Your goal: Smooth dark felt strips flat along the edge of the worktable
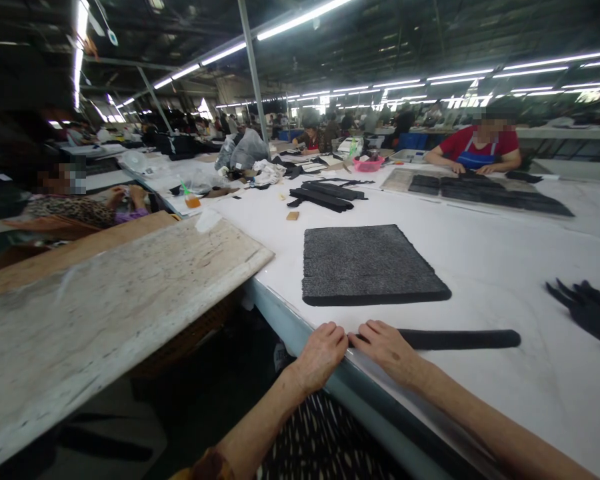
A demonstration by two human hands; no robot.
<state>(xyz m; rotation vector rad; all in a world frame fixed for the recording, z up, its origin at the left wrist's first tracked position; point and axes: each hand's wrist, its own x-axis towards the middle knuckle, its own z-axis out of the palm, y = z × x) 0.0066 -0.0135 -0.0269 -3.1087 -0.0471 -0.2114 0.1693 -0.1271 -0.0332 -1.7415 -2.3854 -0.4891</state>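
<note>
Left hand (321, 352) rests flat on the table (480, 280) edge, holding nothing. Right hand (386, 347) presses the near end of a black strip (460, 339), fingers loose, not clamped. The strip is best kept flat and clear of the rim. Beyond it lies a grey pad (367, 265); bare table separates them. Black pieces (587, 308) lie far right.

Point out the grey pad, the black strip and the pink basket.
grey pad (370, 265): head view, middle of its top face.
black strip (460, 339): head view, midway along it.
pink basket (369, 165): head view, its front wall.
</note>
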